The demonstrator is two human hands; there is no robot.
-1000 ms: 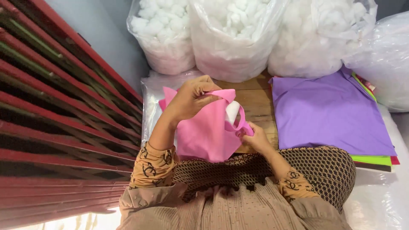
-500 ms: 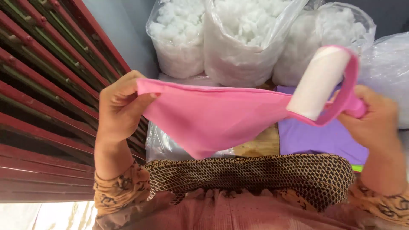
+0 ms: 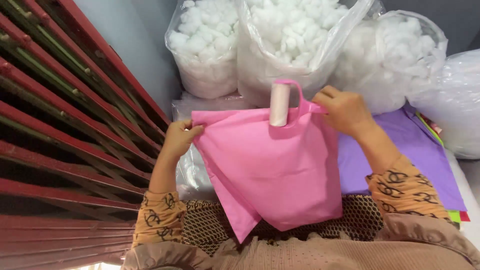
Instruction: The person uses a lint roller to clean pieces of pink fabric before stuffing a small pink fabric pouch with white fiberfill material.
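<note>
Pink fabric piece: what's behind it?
Behind the pink fabric piece show purple sheets, clear bags of white stuffing and a patterned cloth. The surface directly behind it is covered.

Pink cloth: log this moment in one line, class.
left hand: grips pink cloth corner | right hand: holds lint roller on top edge

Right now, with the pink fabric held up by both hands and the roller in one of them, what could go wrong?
The right hand grips both the pink lint roller and a corner of the pink fabric; the roller's sticky surface may catch the cloth or slip loose. The left hand pinches only the other corner, so the piece could sag or drop. The open bags of white stuffing stand close behind, so loose fibres might get onto the cloth.
</note>
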